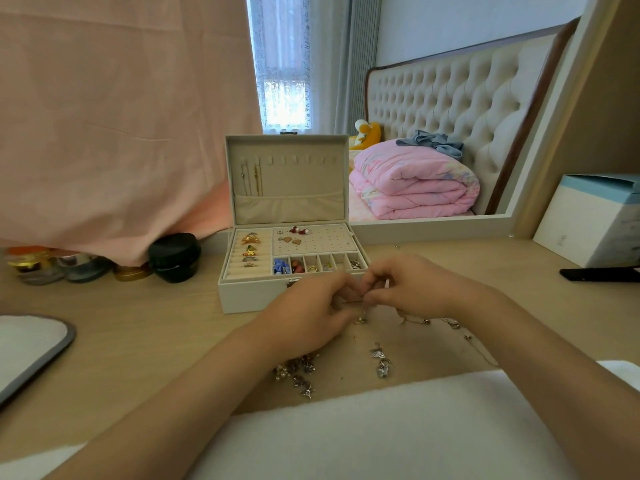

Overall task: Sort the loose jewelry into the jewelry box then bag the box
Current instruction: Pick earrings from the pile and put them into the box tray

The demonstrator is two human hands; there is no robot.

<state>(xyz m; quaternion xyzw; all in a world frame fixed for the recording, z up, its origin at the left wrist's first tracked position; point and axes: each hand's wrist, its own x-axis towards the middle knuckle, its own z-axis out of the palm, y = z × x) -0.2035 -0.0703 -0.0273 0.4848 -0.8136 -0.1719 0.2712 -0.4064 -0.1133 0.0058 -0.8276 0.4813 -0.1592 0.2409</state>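
left hand (pixel 311 310) and right hand (pixel 415 289) together pinch a tiny metal piece (pixel 362 295), just in front of the open white jewellery box (pixel 256 296). loose silver charms (pixel 304 374) lie by the wrists. i'd keep that pinch firm and lift it clear over the front wall into a free slot.

No text, label or number is readable anywhere here.

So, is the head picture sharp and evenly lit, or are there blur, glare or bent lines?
Head view: the window is glared white; light on the desk is soft, with faint shadows; the mirror frame slants from the wide lens; the small piece pinched by left hand and right hand is too blurred to name.
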